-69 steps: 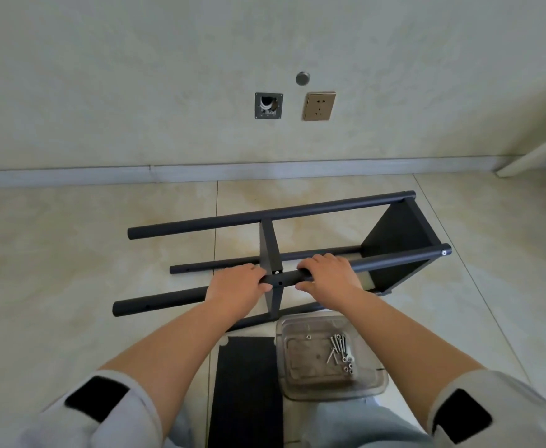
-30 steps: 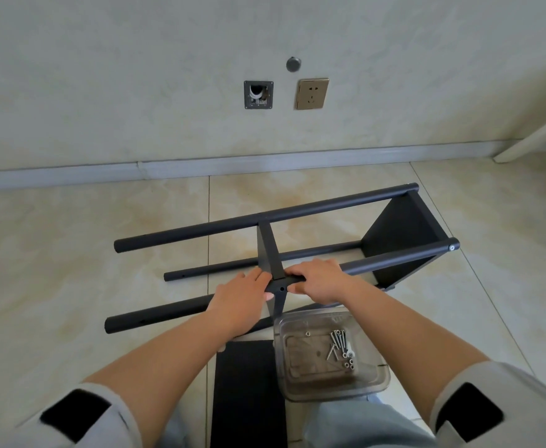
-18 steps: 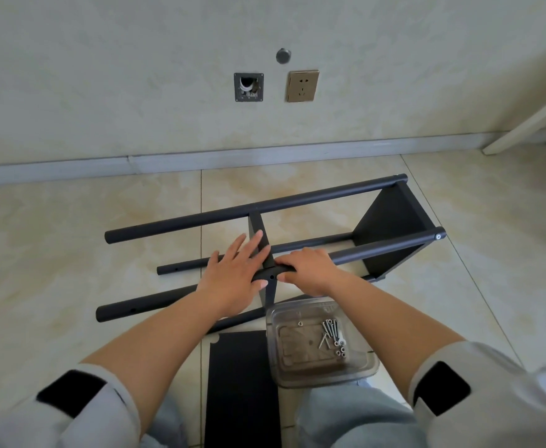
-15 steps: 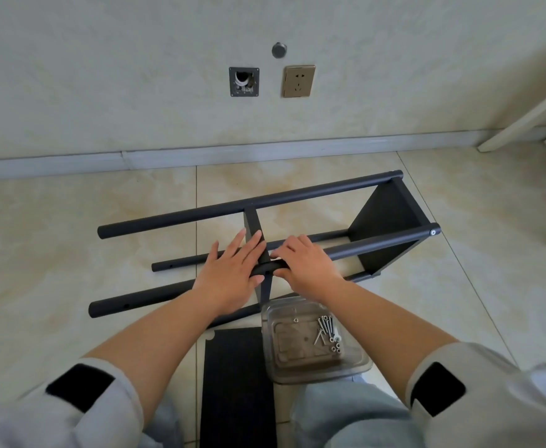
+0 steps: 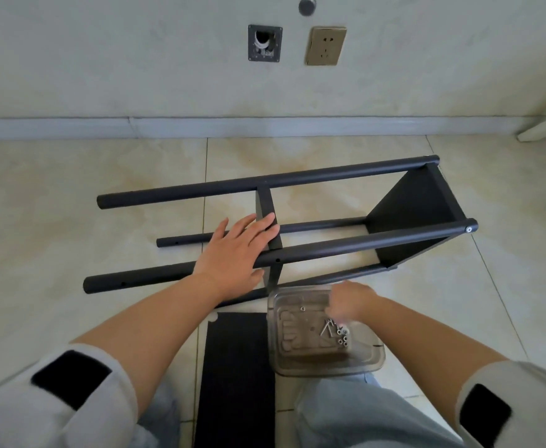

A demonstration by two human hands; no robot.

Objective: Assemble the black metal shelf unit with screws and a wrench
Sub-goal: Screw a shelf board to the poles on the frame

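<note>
The black metal shelf unit [image 5: 355,245] lies on its side on the tiled floor, its four tube legs running left to right. One shelf panel [image 5: 417,208] is fixed at the right end and a middle shelf panel [image 5: 270,205] stands edge-on between the tubes. My left hand [image 5: 236,253] rests flat with straight fingers on the near upper tube and the middle panel. My right hand [image 5: 350,302] is blurred, reaching into a clear plastic container [image 5: 323,337] that holds several silver screws [image 5: 337,331]. Its fingers are too blurred to read.
A loose black shelf panel [image 5: 236,376] lies flat on the floor between my knees, left of the container. The wall with a skirting board [image 5: 200,127], a power socket [image 5: 326,45] and an open wall box [image 5: 264,43] stands behind the unit.
My right hand has left the near tube and dropped back to the screw container. My left hand opened from gripping the tube and now lies flat on it.
</note>
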